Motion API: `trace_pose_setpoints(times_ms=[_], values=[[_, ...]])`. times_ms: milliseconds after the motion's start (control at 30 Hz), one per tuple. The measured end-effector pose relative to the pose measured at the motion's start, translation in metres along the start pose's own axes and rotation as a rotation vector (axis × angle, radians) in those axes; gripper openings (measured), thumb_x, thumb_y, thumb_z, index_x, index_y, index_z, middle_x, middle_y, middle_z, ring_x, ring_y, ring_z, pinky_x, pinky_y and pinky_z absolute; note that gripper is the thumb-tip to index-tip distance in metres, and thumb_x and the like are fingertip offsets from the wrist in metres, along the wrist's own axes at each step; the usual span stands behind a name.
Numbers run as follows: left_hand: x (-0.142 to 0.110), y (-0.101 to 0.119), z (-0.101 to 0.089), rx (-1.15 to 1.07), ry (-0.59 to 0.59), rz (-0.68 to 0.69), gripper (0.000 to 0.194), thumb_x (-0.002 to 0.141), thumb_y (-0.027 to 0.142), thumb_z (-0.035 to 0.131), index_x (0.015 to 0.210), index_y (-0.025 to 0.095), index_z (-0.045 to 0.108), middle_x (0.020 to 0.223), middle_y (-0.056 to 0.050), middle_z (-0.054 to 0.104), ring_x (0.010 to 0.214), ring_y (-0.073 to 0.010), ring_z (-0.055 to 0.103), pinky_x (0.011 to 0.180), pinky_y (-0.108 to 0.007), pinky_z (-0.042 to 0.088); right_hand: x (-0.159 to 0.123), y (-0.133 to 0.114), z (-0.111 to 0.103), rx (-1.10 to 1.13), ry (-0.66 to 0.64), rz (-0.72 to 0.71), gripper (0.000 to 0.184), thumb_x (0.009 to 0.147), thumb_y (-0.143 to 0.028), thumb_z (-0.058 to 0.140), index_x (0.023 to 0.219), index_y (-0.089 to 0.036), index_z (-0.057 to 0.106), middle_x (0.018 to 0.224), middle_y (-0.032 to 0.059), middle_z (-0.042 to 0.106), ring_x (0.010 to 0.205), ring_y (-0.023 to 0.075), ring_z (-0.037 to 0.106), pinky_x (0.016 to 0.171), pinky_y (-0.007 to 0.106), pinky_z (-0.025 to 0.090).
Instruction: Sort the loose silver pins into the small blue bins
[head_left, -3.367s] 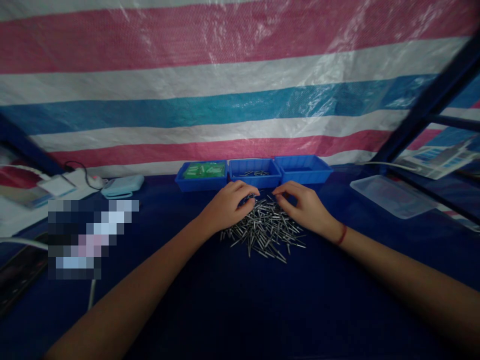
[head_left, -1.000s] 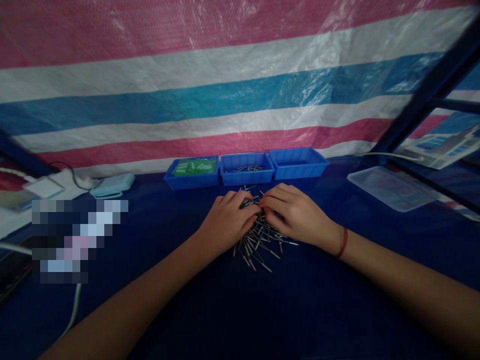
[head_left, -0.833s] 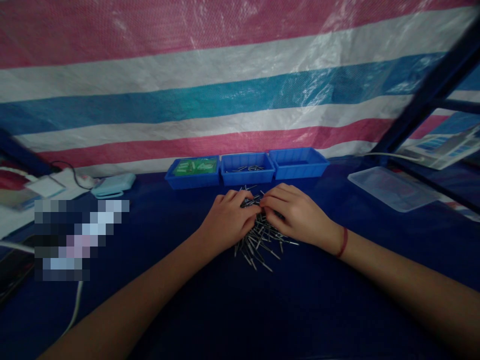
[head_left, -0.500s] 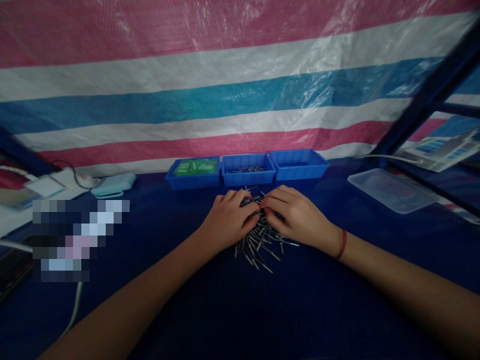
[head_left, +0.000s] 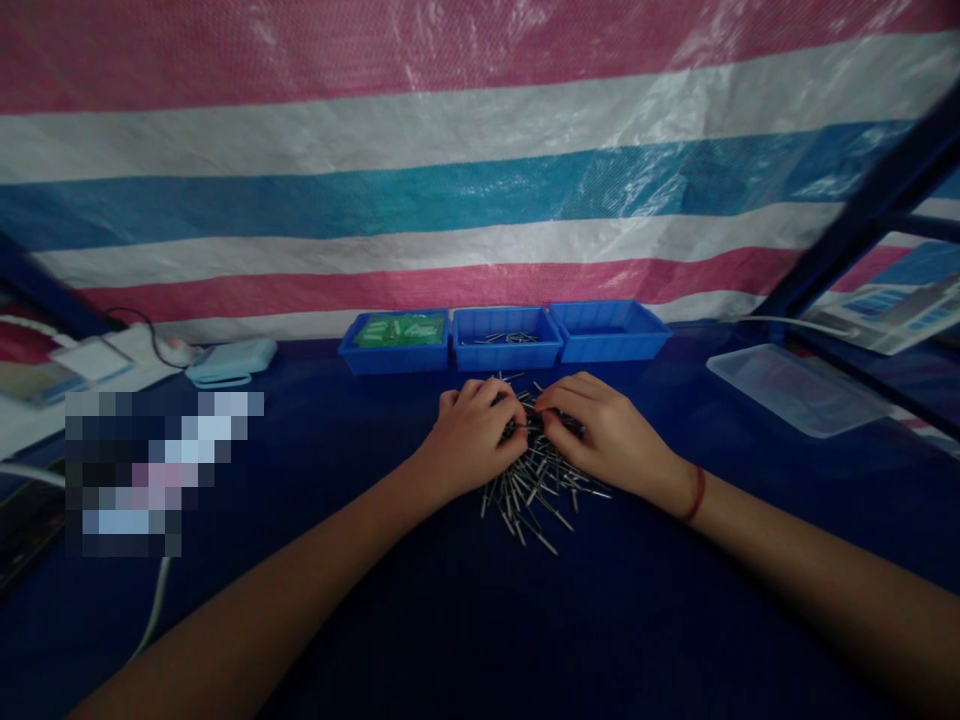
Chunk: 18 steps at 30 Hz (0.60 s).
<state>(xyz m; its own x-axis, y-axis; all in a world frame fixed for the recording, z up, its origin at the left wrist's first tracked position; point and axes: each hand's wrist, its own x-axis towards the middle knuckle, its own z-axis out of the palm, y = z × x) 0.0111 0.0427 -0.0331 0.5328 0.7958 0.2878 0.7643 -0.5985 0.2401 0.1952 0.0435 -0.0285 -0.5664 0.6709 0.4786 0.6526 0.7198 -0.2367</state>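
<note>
A loose pile of thin metal pins (head_left: 529,490), dark grey to silvery and thicker at one end like blind rivets, lies on the dark blue tabletop (head_left: 450,600). Over the pile's left side, my left hand (head_left: 476,430) is curled, thumb and forefinger closed around a pin. Facing it from the right, my right hand (head_left: 596,430) bends its fingers together at the pile, the tips close to my left fingertips. What those right fingertips hold is too small to make out. Both hands partly cover the pile.
Behind the pile stand three blue bins: the left bin (head_left: 394,360) holds green-and-clear packets, the middle bin (head_left: 506,355) a few pins, the right bin (head_left: 611,345) shows nothing inside. A translucent lid (head_left: 799,390) lies right; a light-blue case (head_left: 232,362) and cable (head_left: 159,605) lie left.
The whole view has shifted slightly, so bins and pile appear farther right. My left thumb and forefinger have drawn closer together; my right hand stays at the pile.
</note>
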Motion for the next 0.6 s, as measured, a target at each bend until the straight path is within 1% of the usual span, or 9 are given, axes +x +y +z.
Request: trace_pose_setpoints(times_ms=[133, 300, 367, 467, 533, 600], values=[[-0.001, -0.002, 0.001, -0.008, 0.02, 0.008, 0.015, 0.09, 0.026, 0.045, 0.091, 0.019, 0.058, 0.106, -0.004, 0.058, 0.101, -0.0229, 0.05, 0.085, -0.043, 0.037, 0.0, 0.0, 0.0, 0.006, -0.006, -0.019, 0.017, 0.084, -0.016, 0.047, 0.085, -0.013, 0.063, 0.083, 0.0073, 0.062, 0.08, 0.0186, 0.053, 0.076, 0.033, 0.043], [-0.001, -0.006, 0.003, -0.06, 0.049, -0.009, 0.015, 0.091, 0.027, 0.046, 0.092, 0.019, 0.058, 0.104, -0.003, 0.058, 0.099, -0.0222, 0.051, 0.084, -0.042, 0.039, -0.001, 0.0, 0.0, -0.015, -0.02, -0.048, 0.015, 0.08, -0.017, 0.051, 0.088, -0.014, 0.064, 0.092, 0.009, 0.062, 0.089, 0.0217, 0.053, 0.078, 0.036, 0.043], [0.0, -0.006, 0.003, -0.119, 0.102, -0.035, 0.014, 0.09, 0.027, 0.047, 0.091, 0.019, 0.059, 0.105, -0.003, 0.058, 0.101, -0.0216, 0.05, 0.085, -0.041, 0.039, -0.001, -0.001, 0.001, -0.003, 0.008, -0.053, 0.014, 0.08, -0.017, 0.053, 0.088, -0.015, 0.064, 0.096, 0.0094, 0.061, 0.091, 0.0222, 0.053, 0.079, 0.037, 0.043], [0.0, -0.003, -0.002, -0.206, 0.19, -0.055, 0.013, 0.089, 0.028, 0.05, 0.09, 0.021, 0.061, 0.103, -0.003, 0.058, 0.103, -0.0213, 0.049, 0.088, -0.041, 0.038, 0.0, -0.004, 0.001, 0.073, 0.082, -0.07, 0.011, 0.08, -0.022, 0.056, 0.088, -0.016, 0.062, 0.095, 0.0084, 0.062, 0.088, 0.0208, 0.054, 0.079, 0.037, 0.044], [-0.002, -0.001, -0.006, -0.246, 0.216, -0.048, 0.011, 0.089, 0.027, 0.051, 0.089, 0.022, 0.061, 0.099, -0.002, 0.059, 0.102, -0.0204, 0.049, 0.089, -0.04, 0.039, 0.001, -0.007, -0.001, 0.139, 0.129, -0.073, 0.01, 0.082, -0.024, 0.056, 0.087, -0.017, 0.061, 0.092, 0.0072, 0.063, 0.086, 0.019, 0.055, 0.078, 0.035, 0.044], [-0.004, 0.0, -0.009, -0.246, 0.229, -0.041, 0.011, 0.089, 0.027, 0.051, 0.089, 0.022, 0.061, 0.097, -0.002, 0.06, 0.101, -0.0197, 0.05, 0.088, -0.039, 0.039, 0.002, -0.01, -0.003, 0.167, 0.143, -0.062, 0.009, 0.083, -0.022, 0.054, 0.084, -0.017, 0.061, 0.088, 0.0062, 0.063, 0.083, 0.0175, 0.055, 0.076, 0.033, 0.044]])
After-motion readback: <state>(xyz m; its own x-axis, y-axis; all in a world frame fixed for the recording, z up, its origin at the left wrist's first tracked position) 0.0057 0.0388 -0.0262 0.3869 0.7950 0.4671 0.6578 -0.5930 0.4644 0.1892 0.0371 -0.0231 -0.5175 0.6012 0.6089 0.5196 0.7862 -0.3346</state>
